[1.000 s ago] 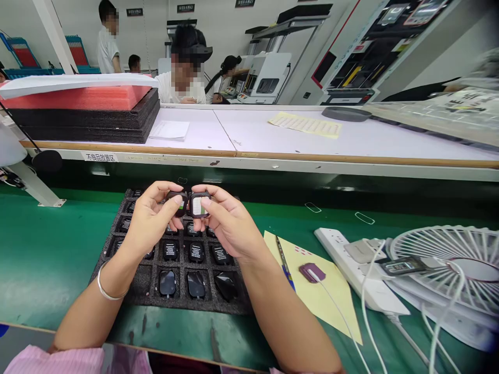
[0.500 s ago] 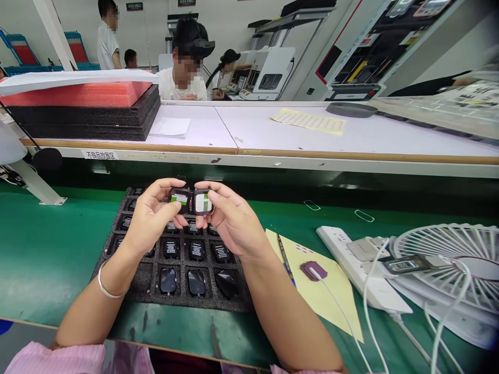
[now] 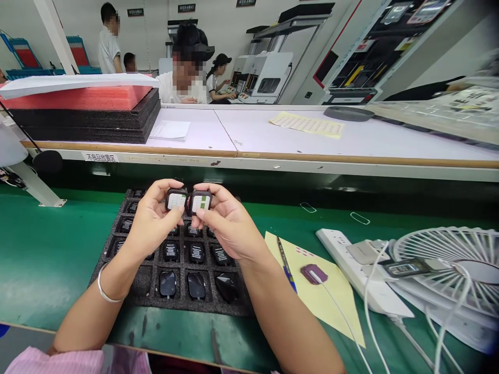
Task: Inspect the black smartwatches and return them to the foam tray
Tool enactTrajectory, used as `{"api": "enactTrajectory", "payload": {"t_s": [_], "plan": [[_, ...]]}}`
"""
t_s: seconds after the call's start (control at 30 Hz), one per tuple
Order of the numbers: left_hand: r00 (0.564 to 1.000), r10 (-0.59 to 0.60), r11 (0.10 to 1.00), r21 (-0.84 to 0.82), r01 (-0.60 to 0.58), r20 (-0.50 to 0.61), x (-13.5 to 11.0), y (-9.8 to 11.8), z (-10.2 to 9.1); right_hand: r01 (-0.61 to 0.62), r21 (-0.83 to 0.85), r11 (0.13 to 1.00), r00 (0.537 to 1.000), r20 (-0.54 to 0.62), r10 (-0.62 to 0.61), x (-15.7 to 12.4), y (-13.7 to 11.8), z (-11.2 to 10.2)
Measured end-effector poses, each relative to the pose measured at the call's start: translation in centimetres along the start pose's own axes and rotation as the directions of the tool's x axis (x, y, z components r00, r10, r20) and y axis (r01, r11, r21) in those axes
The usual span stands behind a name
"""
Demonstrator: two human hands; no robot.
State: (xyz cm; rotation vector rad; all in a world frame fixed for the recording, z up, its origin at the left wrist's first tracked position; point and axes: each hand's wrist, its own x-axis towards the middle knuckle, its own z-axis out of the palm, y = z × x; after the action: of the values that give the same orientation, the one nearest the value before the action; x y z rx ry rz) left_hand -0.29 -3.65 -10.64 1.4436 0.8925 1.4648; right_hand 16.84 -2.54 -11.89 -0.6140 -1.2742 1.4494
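My left hand (image 3: pixel 150 223) pinches a small black square device with a lit white and green screen (image 3: pixel 176 200). My right hand (image 3: pixel 228 223) holds a second, similar device (image 3: pixel 200 201) right beside it, the two nearly touching. Both are held up above a black foam tray (image 3: pixel 132 291) on the green bench. The tray's pockets hold several more black devices (image 3: pixel 196 252), some face down with labels. A metal bangle (image 3: pixel 104 291) circles my left wrist.
A yellow paper sheet (image 3: pixel 331 296) with a pen and a purple charger puck (image 3: pixel 311 273) lies right of the tray. Further right are a white power strip (image 3: pixel 362 275), cables and a white fan (image 3: pixel 452 270). Foam sheets (image 3: pixel 86 111) are stacked on the white table; people sit beyond it.
The two devices have tilted up towards me, so their lit screens show more fully. My hands stayed nearly in place above the tray.
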Motion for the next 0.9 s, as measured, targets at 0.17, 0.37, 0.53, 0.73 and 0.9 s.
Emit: {"api": "enactTrajectory", "payload": {"t_s": [0.17,0.37,0.53,0.73,0.9], "plan": [[1.000,-0.009,1.000,-0.030,0.010,0.023,-0.02,-0.10,0.05,0.004,0.005,1.000,1.000,-0.019,-0.004,0.01,-0.05,0.16],[1.000,-0.016,1.000,-0.008,0.016,0.019,-0.14,0.07,0.11,-0.011,-0.010,1.000,1.000,-0.014,0.011,0.19,0.32,-0.20],[1.000,-0.013,1.000,0.011,0.013,0.003,-0.16,-0.06,0.10,-0.020,-0.025,0.999,1.000,-0.012,0.019,0.22,0.38,-0.22],[1.000,0.003,1.000,-0.018,-0.003,0.021,-0.14,-0.23,0.26,-0.008,0.003,1.000,0.999,-0.053,0.008,0.18,-0.01,0.15],[1.000,-0.020,1.000,-0.006,0.020,-0.013,-0.09,-0.05,0.31,-0.023,-0.025,0.999,0.999,-0.034,0.022,0.29,0.23,-0.17]]}}
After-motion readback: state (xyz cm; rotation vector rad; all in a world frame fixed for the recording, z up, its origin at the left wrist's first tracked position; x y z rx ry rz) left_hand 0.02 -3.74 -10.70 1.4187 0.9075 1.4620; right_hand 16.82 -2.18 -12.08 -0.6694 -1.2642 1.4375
